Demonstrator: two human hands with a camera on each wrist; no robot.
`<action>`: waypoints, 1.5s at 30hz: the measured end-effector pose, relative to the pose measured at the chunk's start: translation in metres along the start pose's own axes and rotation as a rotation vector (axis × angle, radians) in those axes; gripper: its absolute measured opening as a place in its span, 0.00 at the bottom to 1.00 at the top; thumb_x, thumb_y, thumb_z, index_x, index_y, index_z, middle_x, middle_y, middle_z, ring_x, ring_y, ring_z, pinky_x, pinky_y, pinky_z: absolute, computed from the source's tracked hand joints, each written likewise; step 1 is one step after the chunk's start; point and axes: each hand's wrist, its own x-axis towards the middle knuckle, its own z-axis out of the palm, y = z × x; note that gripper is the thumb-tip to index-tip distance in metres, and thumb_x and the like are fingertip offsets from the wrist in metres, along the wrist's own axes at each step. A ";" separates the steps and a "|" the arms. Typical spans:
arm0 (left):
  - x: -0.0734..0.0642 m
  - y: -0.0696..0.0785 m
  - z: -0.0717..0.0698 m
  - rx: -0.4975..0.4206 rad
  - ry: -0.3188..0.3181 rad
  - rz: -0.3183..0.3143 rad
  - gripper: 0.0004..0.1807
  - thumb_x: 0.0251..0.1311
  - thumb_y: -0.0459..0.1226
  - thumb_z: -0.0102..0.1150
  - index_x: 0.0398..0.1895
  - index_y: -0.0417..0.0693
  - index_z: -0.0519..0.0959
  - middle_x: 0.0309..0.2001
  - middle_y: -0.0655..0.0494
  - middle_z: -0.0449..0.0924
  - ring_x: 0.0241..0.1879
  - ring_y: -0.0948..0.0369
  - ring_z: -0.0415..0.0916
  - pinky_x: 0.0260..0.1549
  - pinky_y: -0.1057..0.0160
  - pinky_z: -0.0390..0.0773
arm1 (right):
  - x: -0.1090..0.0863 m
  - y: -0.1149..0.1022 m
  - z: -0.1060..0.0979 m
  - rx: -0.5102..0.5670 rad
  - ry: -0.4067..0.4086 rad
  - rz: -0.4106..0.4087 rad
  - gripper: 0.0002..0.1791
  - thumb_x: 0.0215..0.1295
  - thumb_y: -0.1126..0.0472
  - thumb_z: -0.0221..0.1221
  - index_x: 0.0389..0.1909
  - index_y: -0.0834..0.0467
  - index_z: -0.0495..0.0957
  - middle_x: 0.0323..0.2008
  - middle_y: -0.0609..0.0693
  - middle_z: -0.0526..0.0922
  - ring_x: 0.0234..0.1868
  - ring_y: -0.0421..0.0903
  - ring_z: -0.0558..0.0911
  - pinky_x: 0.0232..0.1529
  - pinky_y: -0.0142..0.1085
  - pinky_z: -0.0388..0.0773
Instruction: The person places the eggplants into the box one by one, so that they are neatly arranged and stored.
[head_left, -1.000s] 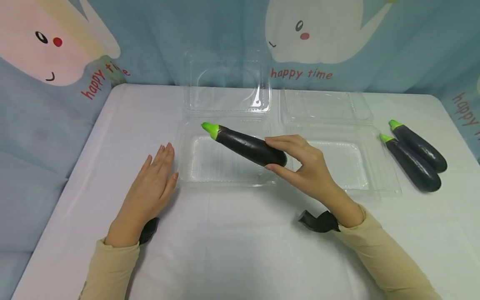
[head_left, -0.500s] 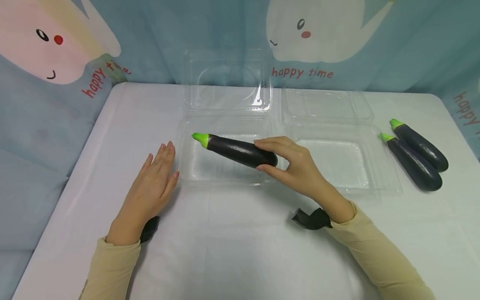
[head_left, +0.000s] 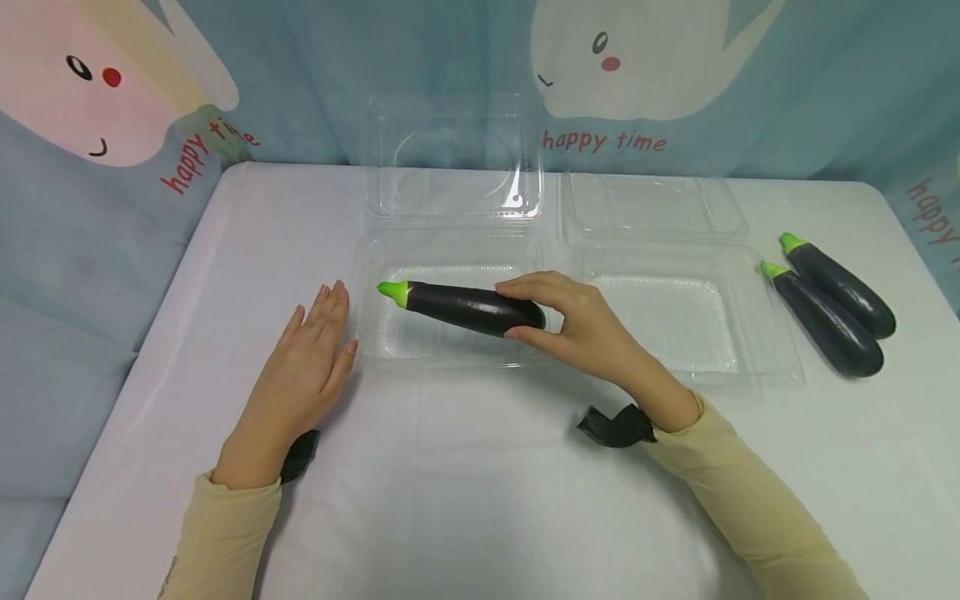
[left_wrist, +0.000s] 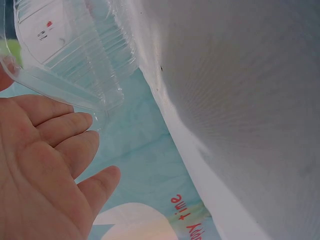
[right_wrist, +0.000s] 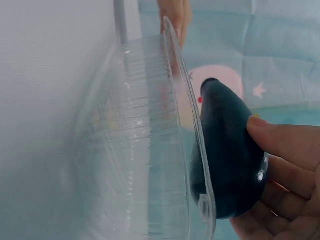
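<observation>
My right hand [head_left: 573, 321] pinches the thick end of a dark eggplant [head_left: 472, 309] between thumb and fingers. Its green stem points left, and it hangs over the left clear plastic box [head_left: 450, 357], whose lid stands open behind. The right wrist view shows the eggplant [right_wrist: 230, 150] just beyond the box's rim [right_wrist: 200, 150], still gripped by the thumb and fingers. At the box's left side rests my left hand [head_left: 296, 383], fingers straight and holding nothing. In the left wrist view the left hand's fingers [left_wrist: 75, 127] lie close to the box wall [left_wrist: 95, 70]; whether they touch it is unclear.
A second clear plastic box [head_left: 667, 325], its lid [head_left: 652, 204] open, stands right of the first. Two more eggplants [head_left: 828, 321] lie side by side at the table's right. A white cloth covers the table [head_left: 450, 492], and a blue printed curtain [head_left: 315, 83] hangs behind.
My right hand has brought the eggplant left and lower over the left box, and the eggplant has turned more level, its stem end dropping. The left hand has stayed in place.
</observation>
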 end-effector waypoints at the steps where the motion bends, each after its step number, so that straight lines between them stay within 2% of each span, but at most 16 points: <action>1: 0.000 0.000 0.000 -0.002 0.000 0.001 0.32 0.66 0.35 0.47 0.69 0.29 0.53 0.69 0.37 0.54 0.70 0.46 0.49 0.67 0.44 0.48 | 0.000 0.000 0.000 0.007 -0.013 0.009 0.25 0.49 0.66 0.71 0.51 0.63 0.79 0.50 0.53 0.81 0.54 0.46 0.77 0.55 0.37 0.73; 9: 0.001 -0.001 0.000 -0.012 0.001 0.005 0.32 0.67 0.36 0.46 0.69 0.28 0.52 0.69 0.36 0.53 0.70 0.46 0.48 0.67 0.44 0.47 | 0.002 0.004 0.003 0.034 -0.080 0.041 0.25 0.50 0.66 0.70 0.51 0.64 0.79 0.50 0.52 0.81 0.54 0.45 0.76 0.54 0.37 0.73; 18: 0.000 -0.002 -0.001 -0.009 0.006 0.004 0.31 0.68 0.36 0.44 0.69 0.28 0.52 0.69 0.36 0.53 0.71 0.48 0.47 0.68 0.45 0.47 | 0.005 0.003 0.006 -0.008 -0.174 0.069 0.24 0.52 0.64 0.69 0.52 0.65 0.78 0.51 0.54 0.81 0.56 0.49 0.75 0.56 0.40 0.72; 31: 0.003 0.002 -0.002 -0.012 -0.004 -0.002 0.32 0.67 0.35 0.47 0.69 0.28 0.52 0.69 0.36 0.54 0.70 0.47 0.49 0.67 0.45 0.48 | 0.010 0.007 0.012 -0.046 -0.268 0.073 0.23 0.54 0.62 0.68 0.51 0.66 0.78 0.50 0.54 0.81 0.55 0.49 0.76 0.66 0.42 0.60; 35: 0.003 0.002 -0.002 -0.013 -0.006 -0.003 0.32 0.67 0.35 0.46 0.70 0.29 0.52 0.69 0.36 0.53 0.70 0.47 0.49 0.67 0.45 0.48 | 0.010 0.007 0.012 -0.061 -0.297 0.095 0.23 0.55 0.61 0.68 0.51 0.65 0.78 0.50 0.54 0.81 0.55 0.49 0.76 0.62 0.41 0.66; 45: 0.000 0.001 -0.001 -0.021 -0.017 -0.007 0.32 0.67 0.35 0.46 0.70 0.29 0.52 0.69 0.36 0.53 0.70 0.47 0.48 0.68 0.45 0.46 | 0.009 0.005 0.012 -0.078 -0.321 0.120 0.22 0.56 0.62 0.67 0.51 0.64 0.79 0.50 0.53 0.81 0.55 0.49 0.76 0.62 0.40 0.66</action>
